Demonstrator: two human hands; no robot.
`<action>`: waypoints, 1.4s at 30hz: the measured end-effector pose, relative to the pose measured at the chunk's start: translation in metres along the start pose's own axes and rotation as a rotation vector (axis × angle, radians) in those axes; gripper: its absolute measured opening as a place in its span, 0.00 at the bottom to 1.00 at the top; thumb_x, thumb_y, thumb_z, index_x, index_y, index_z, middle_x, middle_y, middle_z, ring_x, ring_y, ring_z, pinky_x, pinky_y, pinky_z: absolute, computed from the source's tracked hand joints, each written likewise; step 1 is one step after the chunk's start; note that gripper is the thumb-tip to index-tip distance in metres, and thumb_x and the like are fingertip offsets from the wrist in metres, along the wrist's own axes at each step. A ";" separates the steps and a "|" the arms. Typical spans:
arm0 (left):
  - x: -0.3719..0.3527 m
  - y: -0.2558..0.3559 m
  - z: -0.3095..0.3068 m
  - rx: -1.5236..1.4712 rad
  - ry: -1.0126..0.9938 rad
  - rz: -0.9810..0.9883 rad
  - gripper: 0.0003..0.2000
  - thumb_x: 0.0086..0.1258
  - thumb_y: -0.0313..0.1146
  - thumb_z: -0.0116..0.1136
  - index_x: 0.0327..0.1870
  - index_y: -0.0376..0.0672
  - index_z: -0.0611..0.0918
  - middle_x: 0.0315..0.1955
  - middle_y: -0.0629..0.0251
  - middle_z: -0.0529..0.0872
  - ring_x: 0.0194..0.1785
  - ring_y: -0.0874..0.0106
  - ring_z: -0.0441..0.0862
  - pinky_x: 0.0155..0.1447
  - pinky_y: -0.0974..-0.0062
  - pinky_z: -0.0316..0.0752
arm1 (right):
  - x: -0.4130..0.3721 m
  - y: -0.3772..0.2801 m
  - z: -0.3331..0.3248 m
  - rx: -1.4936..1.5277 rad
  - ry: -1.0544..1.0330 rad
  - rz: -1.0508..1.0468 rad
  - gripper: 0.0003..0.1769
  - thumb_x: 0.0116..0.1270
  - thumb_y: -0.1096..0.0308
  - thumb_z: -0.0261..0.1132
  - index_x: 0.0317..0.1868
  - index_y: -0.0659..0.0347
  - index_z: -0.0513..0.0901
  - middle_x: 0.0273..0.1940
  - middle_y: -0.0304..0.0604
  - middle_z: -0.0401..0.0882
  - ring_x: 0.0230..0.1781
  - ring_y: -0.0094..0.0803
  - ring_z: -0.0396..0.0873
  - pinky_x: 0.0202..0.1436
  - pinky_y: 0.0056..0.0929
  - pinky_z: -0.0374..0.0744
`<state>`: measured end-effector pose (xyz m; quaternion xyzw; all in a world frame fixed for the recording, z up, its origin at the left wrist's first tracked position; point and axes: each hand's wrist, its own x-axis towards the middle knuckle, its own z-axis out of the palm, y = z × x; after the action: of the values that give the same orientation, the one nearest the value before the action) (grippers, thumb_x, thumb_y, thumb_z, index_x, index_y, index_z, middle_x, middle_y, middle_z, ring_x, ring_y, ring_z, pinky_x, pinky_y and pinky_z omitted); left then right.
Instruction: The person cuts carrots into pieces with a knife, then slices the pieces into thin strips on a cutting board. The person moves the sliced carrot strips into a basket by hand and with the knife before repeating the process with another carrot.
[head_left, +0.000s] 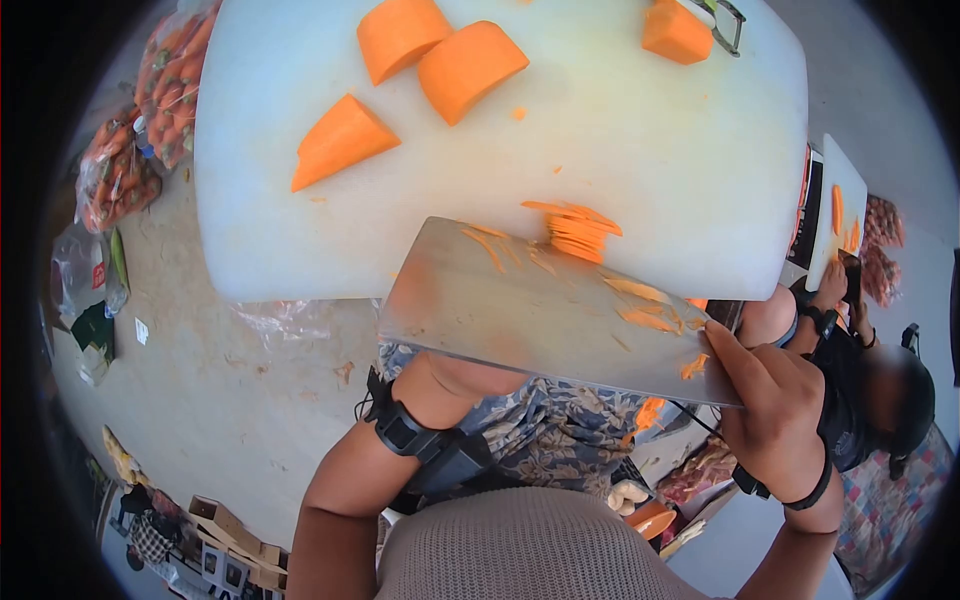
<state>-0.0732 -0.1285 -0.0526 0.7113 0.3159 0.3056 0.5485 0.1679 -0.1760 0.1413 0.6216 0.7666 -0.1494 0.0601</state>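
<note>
A wide cleaver (pixel 540 310) is tilted over the near edge of the white cutting board (pixel 260 240), with orange shreds stuck to its blade. My right hand (pixel 775 405) is closed on its right end. Most of my left hand (pixel 470 375) is behind the blade, fingers hidden. Just beyond the blade's upper edge lies a small stack of thin orange slices (pixel 580 232). Three larger orange chunks, one wedge-shaped (pixel 342 143) and two thick (pixel 400 38) (pixel 470 72), rest at the upper left. Another orange piece (pixel 676 32) sits beside a peeler (pixel 732 28) at the upper right.
Bags of carrots (pixel 175 90) (pixel 118 175) stand on the floor at left. Cardboard boxes (pixel 235 530) are at lower left. On the right, another person (pixel 850 380) works at a second white board (pixel 843 180). Orange scraps (pixel 648 418) lie near my lap.
</note>
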 end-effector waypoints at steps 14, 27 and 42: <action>0.002 0.010 0.001 -0.172 -0.100 -0.075 0.16 0.65 0.30 0.57 0.54 0.40 0.77 0.58 0.57 0.78 0.57 0.59 0.78 0.61 0.61 0.74 | 0.008 0.002 0.002 0.049 -0.053 0.006 0.36 0.39 0.79 0.64 0.57 0.65 0.81 0.21 0.37 0.64 0.17 0.33 0.69 0.21 0.33 0.68; 0.031 0.026 -0.005 0.572 0.279 0.406 0.13 0.52 0.19 0.64 0.41 0.38 0.87 0.44 0.62 0.85 0.46 0.59 0.83 0.50 0.63 0.79 | 0.048 -0.012 0.028 -0.020 0.084 -0.090 0.24 0.50 0.74 0.67 0.52 0.62 0.81 0.21 0.36 0.68 0.19 0.29 0.75 0.22 0.29 0.72; 0.009 0.005 0.002 0.477 0.213 0.281 0.16 0.62 0.36 0.66 0.50 0.42 0.85 0.51 0.59 0.85 0.52 0.58 0.83 0.57 0.60 0.77 | 0.000 -0.002 0.004 0.022 0.047 -0.004 0.35 0.38 0.80 0.65 0.56 0.63 0.82 0.21 0.36 0.64 0.17 0.32 0.69 0.21 0.32 0.68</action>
<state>-0.0654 -0.1240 -0.0471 0.8208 0.3332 0.3685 0.2820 0.1658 -0.1775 0.1375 0.6242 0.7673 -0.1430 0.0350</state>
